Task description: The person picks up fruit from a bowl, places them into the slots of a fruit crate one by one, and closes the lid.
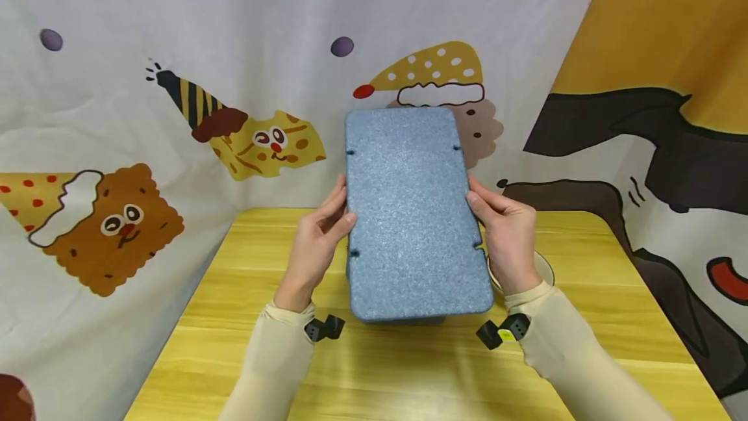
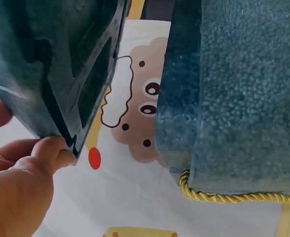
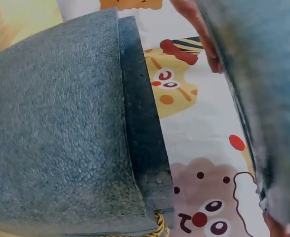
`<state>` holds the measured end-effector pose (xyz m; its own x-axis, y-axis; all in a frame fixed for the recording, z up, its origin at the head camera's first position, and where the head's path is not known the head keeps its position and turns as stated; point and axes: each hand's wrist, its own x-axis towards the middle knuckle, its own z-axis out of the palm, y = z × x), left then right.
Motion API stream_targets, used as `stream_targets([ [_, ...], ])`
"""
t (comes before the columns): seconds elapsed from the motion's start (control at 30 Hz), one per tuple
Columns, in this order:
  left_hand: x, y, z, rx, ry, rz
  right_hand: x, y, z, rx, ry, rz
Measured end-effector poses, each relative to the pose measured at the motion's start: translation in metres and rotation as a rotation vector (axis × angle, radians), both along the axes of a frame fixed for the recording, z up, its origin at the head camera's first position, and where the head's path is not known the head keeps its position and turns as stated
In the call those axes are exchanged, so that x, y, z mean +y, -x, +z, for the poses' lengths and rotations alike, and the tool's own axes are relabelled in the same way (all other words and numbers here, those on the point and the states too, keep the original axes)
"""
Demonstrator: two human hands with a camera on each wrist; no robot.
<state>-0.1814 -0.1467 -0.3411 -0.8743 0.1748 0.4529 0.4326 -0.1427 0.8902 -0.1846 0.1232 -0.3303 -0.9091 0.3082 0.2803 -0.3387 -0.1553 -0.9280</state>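
Observation:
Both hands hold up a blue-grey foam lid (image 1: pixel 415 213), tilted so its broad speckled face shows in the head view. At its left edge my left hand (image 1: pixel 312 245) grips it between thumb and fingers; my right hand (image 1: pixel 508 232) does the same at the right edge. The left wrist view shows the lid's recessed, ribbed underside (image 2: pixel 80 64). Below and apart from the lid stands a foam box (image 3: pixel 61 123) of the same colour, mostly hidden in the head view. A twisted yellow cord (image 2: pixel 233 198) runs along the box.
A pale round dish or bowl rim (image 1: pixel 545 270) shows partly behind my right wrist. The yellow wood-grain table (image 1: pixel 245 356) lies beneath. A white curtain (image 1: pixel 280 12) with cartoon prints hangs around its back and sides.

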Motion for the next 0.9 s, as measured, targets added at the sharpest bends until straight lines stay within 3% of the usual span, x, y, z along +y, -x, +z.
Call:
stream_targets([
  [0.3,0.009,0.012,0.0,-0.055,0.076,0.131,-0.001,0.003,-0.001,-0.056,-0.023,0.128],
  [0.47,0.018,0.016,0.002,-0.091,0.114,0.277,-0.005,0.006,0.0,-0.065,-0.064,0.15],
  [0.57,0.024,0.017,0.004,-0.094,0.093,0.38,-0.008,0.008,-0.002,-0.063,-0.075,0.137],
  [0.67,0.029,0.02,0.005,-0.067,0.084,0.455,-0.01,0.011,-0.003,-0.071,-0.083,0.067],
  [0.77,0.031,0.022,0.006,-0.04,0.102,0.459,-0.012,0.013,-0.003,-0.102,-0.093,-0.023],
  [0.9,0.027,0.025,0.005,-0.043,0.129,0.36,-0.012,0.017,-0.003,-0.149,-0.106,-0.068],
])
